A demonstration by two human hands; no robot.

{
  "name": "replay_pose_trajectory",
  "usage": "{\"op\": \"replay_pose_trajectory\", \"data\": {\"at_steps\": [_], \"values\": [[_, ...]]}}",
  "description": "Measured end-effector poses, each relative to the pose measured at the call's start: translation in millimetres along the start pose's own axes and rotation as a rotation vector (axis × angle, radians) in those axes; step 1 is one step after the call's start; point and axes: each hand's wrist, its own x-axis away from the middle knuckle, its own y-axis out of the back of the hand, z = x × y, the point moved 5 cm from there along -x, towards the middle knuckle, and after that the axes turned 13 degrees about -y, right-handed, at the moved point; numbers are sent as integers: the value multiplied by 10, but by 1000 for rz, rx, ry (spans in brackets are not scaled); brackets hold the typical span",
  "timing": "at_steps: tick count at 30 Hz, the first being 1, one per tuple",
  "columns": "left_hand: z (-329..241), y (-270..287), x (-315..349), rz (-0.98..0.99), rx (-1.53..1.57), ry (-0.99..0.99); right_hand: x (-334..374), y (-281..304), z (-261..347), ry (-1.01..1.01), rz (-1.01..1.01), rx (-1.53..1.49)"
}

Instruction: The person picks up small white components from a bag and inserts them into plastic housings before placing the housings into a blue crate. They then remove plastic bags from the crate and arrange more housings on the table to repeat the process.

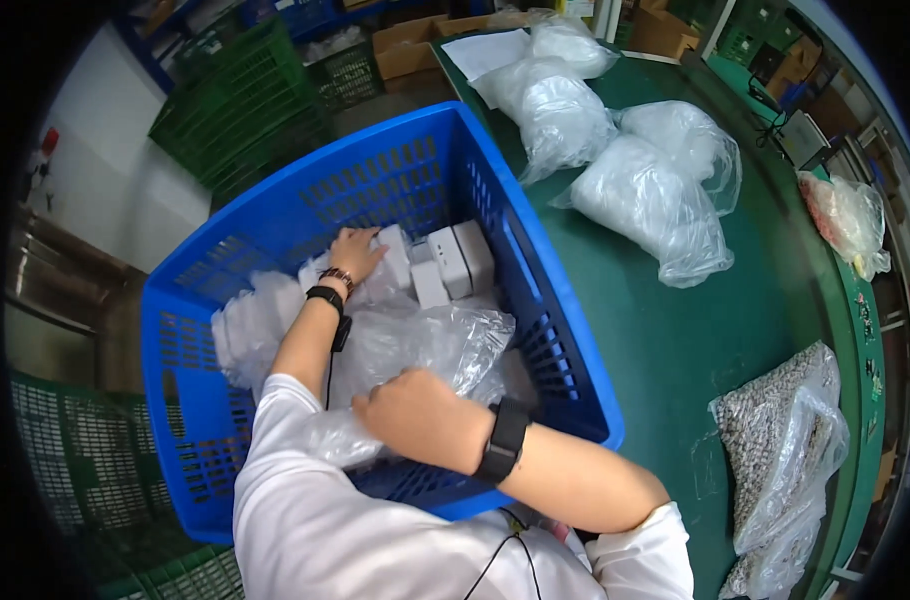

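A large blue plastic basket (567, 270) stands in front of me, holding white boxy parts and clear plastic. My left hand (355, 254) reaches deep into it, thumb and fingers apart, against the white parts near the far wall. To the right of that hand, a white box-shaped part (461, 258) leans among others. Closer to me, my right hand (415, 415) is closed in a fist on a clear plastic bag (415, 345), which spreads across the basket's middle. The bag covers part of what lies beneath. More wrapped white pieces (255, 325) sit at the basket's left side.
A green-topped worktable (655, 330) runs along the right. On it lie stuffed clear bags (655, 185) at the far end and a bag of small greyish pieces (780, 440) nearer. Green crates (240, 100) are stacked behind the basket, with other crates (95, 470) at left.
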Motion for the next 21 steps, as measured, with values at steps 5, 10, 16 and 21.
{"op": "replay_pose_trajectory", "data": {"at_steps": [5, 10, 16, 21], "values": [[-227, 36, 108, -186, -176, -194, -40, 195, -129, -56, -59, 32], [-233, 0, 51, -143, -118, -177, -59, 39, -131, -53, 16, 47], [-176, -32, -211, -47, 226, -156, -58, -50, -177, -44, 29, -47], [-211, 10, -256, 77, 258, 23, -60, -124, -306, -78, 63, -92]]}}
